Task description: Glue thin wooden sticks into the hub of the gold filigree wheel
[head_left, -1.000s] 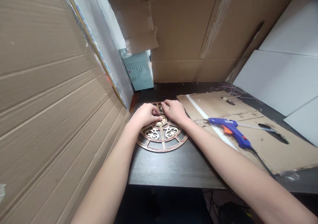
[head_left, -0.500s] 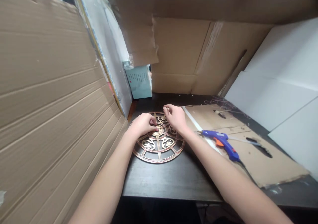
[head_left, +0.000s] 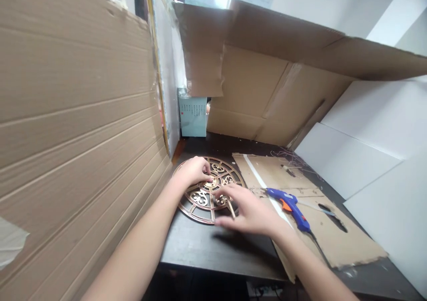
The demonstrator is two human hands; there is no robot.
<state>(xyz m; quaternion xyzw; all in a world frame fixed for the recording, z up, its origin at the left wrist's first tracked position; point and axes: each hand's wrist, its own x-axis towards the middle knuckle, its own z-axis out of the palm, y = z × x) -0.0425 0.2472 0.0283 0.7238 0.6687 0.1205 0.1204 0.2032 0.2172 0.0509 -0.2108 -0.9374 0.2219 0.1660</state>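
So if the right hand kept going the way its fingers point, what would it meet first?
The right hand points left, low over the dark table. First in line looks like the near edge of the round ornate metal disc, then the left forearm; depth is uncertain.

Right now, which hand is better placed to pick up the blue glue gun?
The right hand. It hovers just beside the glue gun on the cardboard sheet, while the left hand rests on the round ornament, farther away.

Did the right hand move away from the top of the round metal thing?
Yes. The right hand has come back toward the person, from the far part of the round metal plate to its near right edge, holding a thin stick.
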